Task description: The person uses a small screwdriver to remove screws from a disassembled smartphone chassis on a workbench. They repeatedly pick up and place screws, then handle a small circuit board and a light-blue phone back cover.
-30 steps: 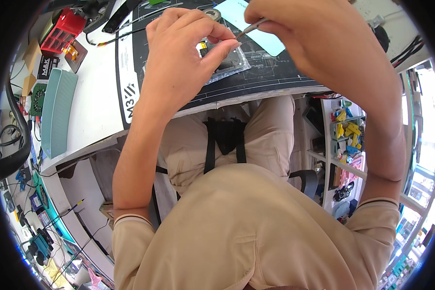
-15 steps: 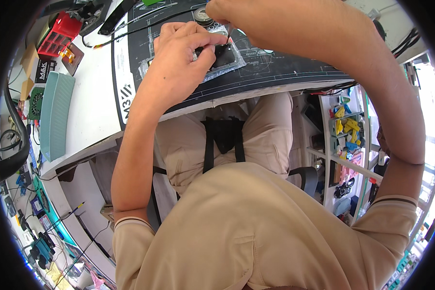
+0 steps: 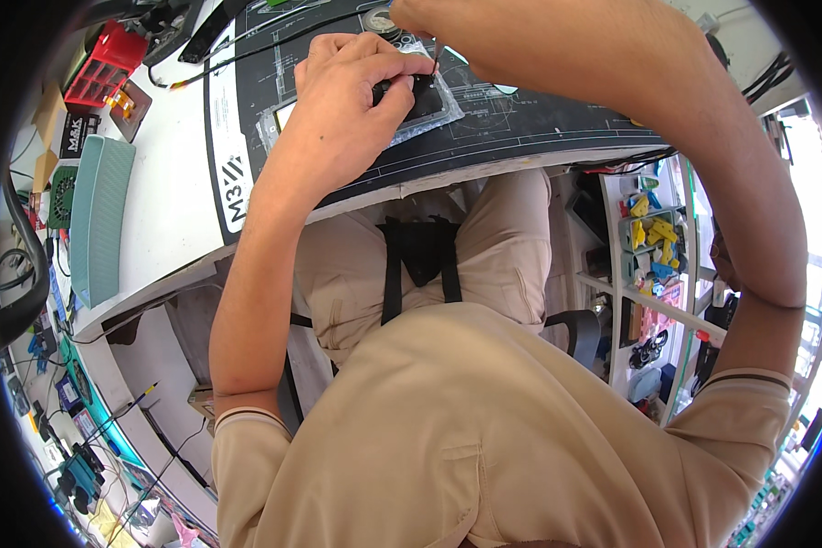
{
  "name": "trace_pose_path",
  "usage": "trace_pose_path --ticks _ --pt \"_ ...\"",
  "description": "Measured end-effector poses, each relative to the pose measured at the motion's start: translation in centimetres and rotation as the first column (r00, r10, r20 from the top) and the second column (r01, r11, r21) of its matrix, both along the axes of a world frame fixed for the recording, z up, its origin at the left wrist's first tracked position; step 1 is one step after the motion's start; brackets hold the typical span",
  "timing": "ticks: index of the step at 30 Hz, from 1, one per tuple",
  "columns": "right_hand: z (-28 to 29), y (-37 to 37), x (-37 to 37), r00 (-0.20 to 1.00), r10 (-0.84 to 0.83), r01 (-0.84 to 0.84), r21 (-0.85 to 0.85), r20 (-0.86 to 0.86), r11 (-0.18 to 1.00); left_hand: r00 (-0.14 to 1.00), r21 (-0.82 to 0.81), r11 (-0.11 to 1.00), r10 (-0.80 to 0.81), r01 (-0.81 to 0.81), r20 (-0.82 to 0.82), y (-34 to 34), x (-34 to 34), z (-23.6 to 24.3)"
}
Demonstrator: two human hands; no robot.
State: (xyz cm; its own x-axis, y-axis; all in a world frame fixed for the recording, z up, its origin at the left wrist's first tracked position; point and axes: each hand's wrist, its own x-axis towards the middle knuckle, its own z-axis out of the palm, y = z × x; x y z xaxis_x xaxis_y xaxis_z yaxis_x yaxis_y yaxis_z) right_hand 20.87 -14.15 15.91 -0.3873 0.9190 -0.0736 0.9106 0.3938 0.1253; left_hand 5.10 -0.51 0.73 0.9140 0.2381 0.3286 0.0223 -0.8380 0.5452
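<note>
While curled left hand (image 3: 345,114) touches dark device (image 3: 426,102), hold unclear, right hand (image 3: 452,26) pinches slim tool (image 3: 437,57); mat (image 3: 539,126) bears lettering (image 3: 234,194).

right hand (image 3: 457,32): grips slim dark tool (image 3: 437,53), tip down at flat black rectangular device (image 3: 426,103) | left hand (image 3: 352,102): curled over device, near tool tip | below: clear bubble wrap (image 3: 449,115), black white-lined mat (image 3: 521,121) | left: teal perforated plastic tray (image 3: 100,219)

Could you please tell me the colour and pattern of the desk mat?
The mat is mostly black with white line drawings, in the head view.
</note>
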Motion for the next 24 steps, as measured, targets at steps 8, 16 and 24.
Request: trace_pose_path --ticks 8,16,24 --pt "-0.9 0.5 0.0 0.999 -0.014 0.014 0.015 0.038 1.0 1.0 0.017 1.0 0.008 -0.008 0.005 0.0 -0.1 -0.1" --pt "0.7 1.9 -1.8 0.963 -0.243 0.263 -0.227 0.114 0.938 1.0 0.061 0.998 0.026 -0.025 -0.016 -0.1 -1.1 0.5" --pt "0.0 4.7 -2.0 0.936 -0.269 0.327 -0.271 0.228 0.906 0.995 0.128 0.987 0.089 -0.094 0.041 -1.0 -2.5 -0.5"
